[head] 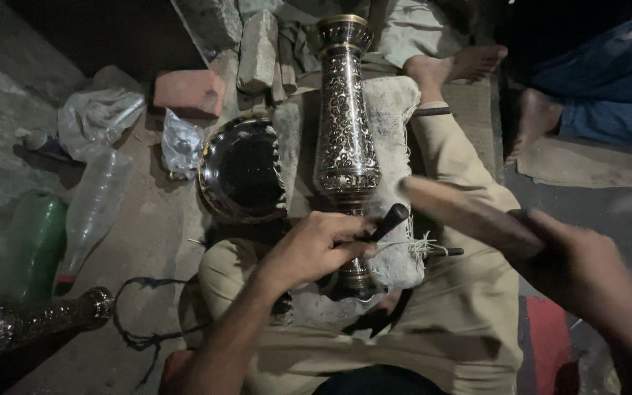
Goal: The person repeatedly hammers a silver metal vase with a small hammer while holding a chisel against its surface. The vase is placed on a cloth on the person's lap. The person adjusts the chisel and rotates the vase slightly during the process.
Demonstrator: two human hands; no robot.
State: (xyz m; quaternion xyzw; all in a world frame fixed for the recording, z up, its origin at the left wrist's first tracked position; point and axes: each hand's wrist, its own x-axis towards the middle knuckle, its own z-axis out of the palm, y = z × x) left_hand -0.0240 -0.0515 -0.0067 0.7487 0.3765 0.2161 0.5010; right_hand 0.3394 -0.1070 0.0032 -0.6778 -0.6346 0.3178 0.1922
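Observation:
A tall engraved metal vase [344, 139] lies lengthwise on a whitish padded cushion [393, 117] across my lap. My left hand [314, 247] is closed around a small dark-handled engraving tool [389, 219], its tip set on the vase's lower neck. My right hand [578, 260] grips a wooden mallet [459, 212], blurred with motion, just right of the tool's upper end.
A round engraved metal plate [241, 170] leans left of the cushion. Bricks [189, 91] and stones [257, 50] lie beyond. Plastic bottles [93, 208] and bags [96, 117] sit at left, another ornate metal piece [31, 322] at lower left. Another person's bare feet [469, 66] rest at top right.

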